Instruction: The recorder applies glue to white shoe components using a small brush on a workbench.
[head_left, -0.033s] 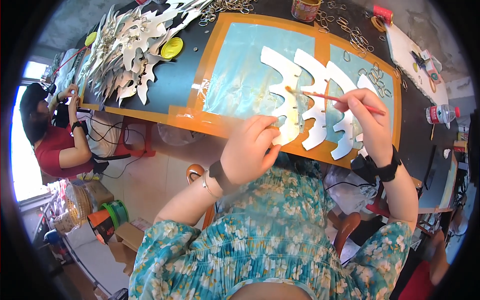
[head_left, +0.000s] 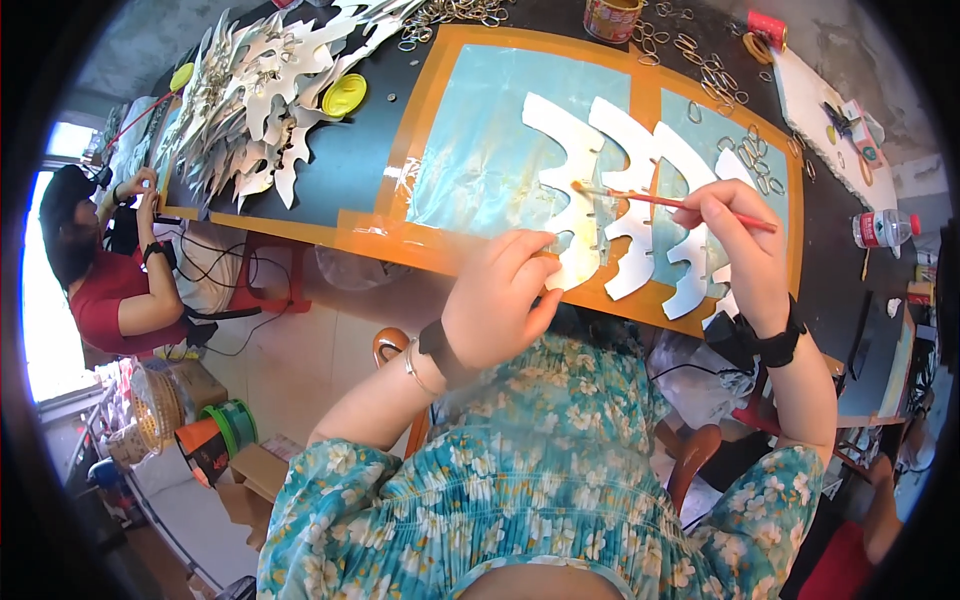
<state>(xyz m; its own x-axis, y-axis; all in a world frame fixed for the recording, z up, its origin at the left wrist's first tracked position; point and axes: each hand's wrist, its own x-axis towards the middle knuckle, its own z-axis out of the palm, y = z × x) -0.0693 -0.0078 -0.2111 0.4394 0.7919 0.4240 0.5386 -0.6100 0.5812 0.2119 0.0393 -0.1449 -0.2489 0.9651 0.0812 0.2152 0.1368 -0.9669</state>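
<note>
My right hand [head_left: 742,245] grips a thin brush with a red handle [head_left: 672,202]. Its bristles touch the leftmost of several curved white cut pieces [head_left: 573,222], midway along its length. That piece has a yellowish wet-looking film on its lower part. At its lower end, near the table edge, my left hand [head_left: 505,300] pinches the tip between thumb and fingers. To the right lie more pieces of the same notched shape [head_left: 628,240], side by side; my right hand hangs over the rightmost ones and partly hides them.
Blue sheets edged with orange tape [head_left: 480,110] cover the black table. A tall heap of white cut pieces [head_left: 245,110] stands at left beside a yellow lid [head_left: 344,95]. Metal rings [head_left: 712,75], an open tin [head_left: 611,18] and a bottle [head_left: 886,229] lie around. Another person [head_left: 120,270] sits at far left.
The brush tip has shifted slightly down along the leftmost piece, and my right hand has moved a little down and to the right. My left hand stays put.
</note>
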